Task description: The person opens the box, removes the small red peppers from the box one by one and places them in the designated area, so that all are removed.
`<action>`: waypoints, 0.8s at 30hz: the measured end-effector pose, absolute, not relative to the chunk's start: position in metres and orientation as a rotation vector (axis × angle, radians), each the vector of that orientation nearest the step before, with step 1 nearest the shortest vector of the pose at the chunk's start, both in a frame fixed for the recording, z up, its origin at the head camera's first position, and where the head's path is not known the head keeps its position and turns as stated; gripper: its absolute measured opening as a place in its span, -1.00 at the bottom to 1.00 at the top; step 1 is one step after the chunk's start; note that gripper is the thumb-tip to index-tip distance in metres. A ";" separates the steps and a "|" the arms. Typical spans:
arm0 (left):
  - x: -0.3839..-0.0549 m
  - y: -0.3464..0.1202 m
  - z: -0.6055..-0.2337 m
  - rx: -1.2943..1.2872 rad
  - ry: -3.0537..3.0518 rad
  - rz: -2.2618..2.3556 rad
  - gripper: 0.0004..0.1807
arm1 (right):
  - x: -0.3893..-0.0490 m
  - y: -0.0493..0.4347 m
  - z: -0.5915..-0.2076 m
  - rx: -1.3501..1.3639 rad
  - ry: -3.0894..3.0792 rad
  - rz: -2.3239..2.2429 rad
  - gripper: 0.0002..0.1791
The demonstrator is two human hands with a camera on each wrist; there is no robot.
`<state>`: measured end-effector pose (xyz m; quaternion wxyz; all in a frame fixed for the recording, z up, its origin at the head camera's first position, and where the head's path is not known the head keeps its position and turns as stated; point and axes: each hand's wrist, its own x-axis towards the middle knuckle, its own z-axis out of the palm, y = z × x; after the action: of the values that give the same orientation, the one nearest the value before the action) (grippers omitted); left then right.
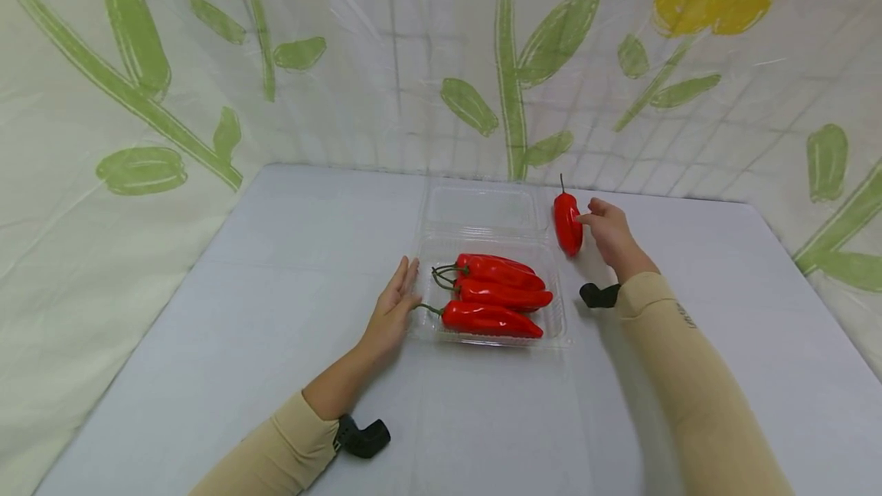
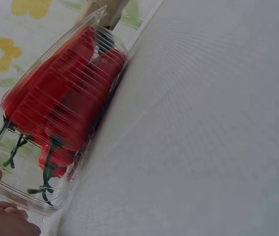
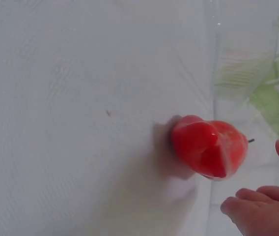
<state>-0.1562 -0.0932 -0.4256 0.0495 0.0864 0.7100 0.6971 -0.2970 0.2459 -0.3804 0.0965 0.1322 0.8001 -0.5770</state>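
A clear plastic clamshell box (image 1: 560,320) lies with its lid folded back. Several red chili peppers (image 1: 492,318) with green stems are inside, stems pointing left. My left hand (image 1: 391,314) rests against the box's left side with fingers extended and the thumb at the rim; its fingertips (image 2: 12,211) show beside the box end in the left wrist view. To the right of the lid is a single red pepper (image 1: 567,222), stem pointing away. Beside it is my right hand (image 1: 609,232), thumb and fingers apart; the right wrist view has a gap between its fingers (image 3: 257,209) and the pepper.
The transparent lid (image 1: 482,209) lies flat behind the box, close to the table's back edge. A white cloth covers the table (image 1: 310,228). Behind it hangs a curtain (image 1: 358,60) with yellow flowers and green leaves. Both wrists carry black camera mounts.
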 end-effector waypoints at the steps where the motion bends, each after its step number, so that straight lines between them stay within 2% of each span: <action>1: -0.156 -0.093 -0.426 0.264 2.162 2.125 -0.29 | -0.297 0.246 -0.379 0.385 2.373 -1.704 -0.29; 24: -0.155 -0.093 -0.426 0.252 2.158 2.125 -0.30 | -0.266 0.232 -0.344 -0.089 2.562 -1.301 -0.29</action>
<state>-0.1554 -0.0931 -0.4255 0.0515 0.0827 0.7092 0.6983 -0.2661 0.2321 -0.3443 0.1330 -0.0306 0.8832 -0.4486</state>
